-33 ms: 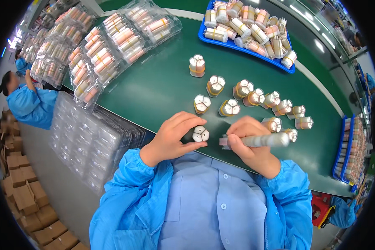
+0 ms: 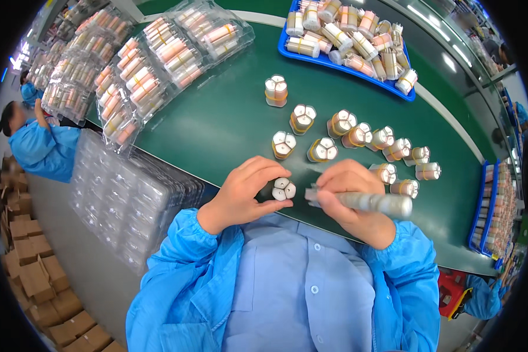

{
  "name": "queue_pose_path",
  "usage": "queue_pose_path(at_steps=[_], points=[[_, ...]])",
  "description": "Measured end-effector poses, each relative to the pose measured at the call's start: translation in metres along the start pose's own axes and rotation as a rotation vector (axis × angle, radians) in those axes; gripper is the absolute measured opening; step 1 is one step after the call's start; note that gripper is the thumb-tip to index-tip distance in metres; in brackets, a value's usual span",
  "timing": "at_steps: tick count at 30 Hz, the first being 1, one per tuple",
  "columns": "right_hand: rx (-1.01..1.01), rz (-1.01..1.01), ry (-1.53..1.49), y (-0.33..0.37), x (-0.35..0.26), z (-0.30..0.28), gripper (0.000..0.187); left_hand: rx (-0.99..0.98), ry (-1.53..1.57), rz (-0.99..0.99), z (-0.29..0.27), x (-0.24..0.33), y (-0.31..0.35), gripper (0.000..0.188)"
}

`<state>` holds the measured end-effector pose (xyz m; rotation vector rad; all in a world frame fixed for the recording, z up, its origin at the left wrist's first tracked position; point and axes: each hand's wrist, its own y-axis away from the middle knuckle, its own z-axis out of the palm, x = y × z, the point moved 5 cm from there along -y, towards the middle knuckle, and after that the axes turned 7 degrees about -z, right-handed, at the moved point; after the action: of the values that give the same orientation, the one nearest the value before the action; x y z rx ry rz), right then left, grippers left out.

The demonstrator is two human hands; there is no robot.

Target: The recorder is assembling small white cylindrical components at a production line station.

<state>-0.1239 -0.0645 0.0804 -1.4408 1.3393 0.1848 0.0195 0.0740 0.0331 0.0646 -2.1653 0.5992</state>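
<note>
My left hand (image 2: 246,190) grips a bundle of three white-ended cylinders (image 2: 284,189) between thumb and fingers, its round ends facing up. Beside it, my right hand (image 2: 352,196) is closed around a whitish, pen-like bottle (image 2: 376,203), held roughly level. The bottle's narrow end points left toward the bundle but stays apart from it; motion smears its outline. Just beyond my hands, similar banded bundles stand on the green table, among them one bundle (image 2: 284,145) above my left hand and another (image 2: 322,150) above my right.
At the back, a blue tray (image 2: 349,74) is heaped with banded bundles. Clear plastic blister trays (image 2: 176,56) filled with cylinders lie at the far left. Stacked clear trays (image 2: 120,190) stand left of the table (image 2: 229,111); a person (image 2: 44,144) in blue sits beyond.
The pen-like bottle has tilted slightly, its rear end lower and further right. My left hand and its bundle have barely moved.
</note>
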Motion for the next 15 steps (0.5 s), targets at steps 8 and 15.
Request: queue_pose_path(at_steps=[8,15], points=[[0.04,0.083,-0.007,0.001,0.008,-0.012,0.019,0.045,0.047,-0.047,0.022,0.008,-0.003,0.053],[0.007,0.027,0.152,0.023,-0.017,-0.028,0.01,0.036,0.059,-0.011,0.036,0.018,-0.01,0.051]])
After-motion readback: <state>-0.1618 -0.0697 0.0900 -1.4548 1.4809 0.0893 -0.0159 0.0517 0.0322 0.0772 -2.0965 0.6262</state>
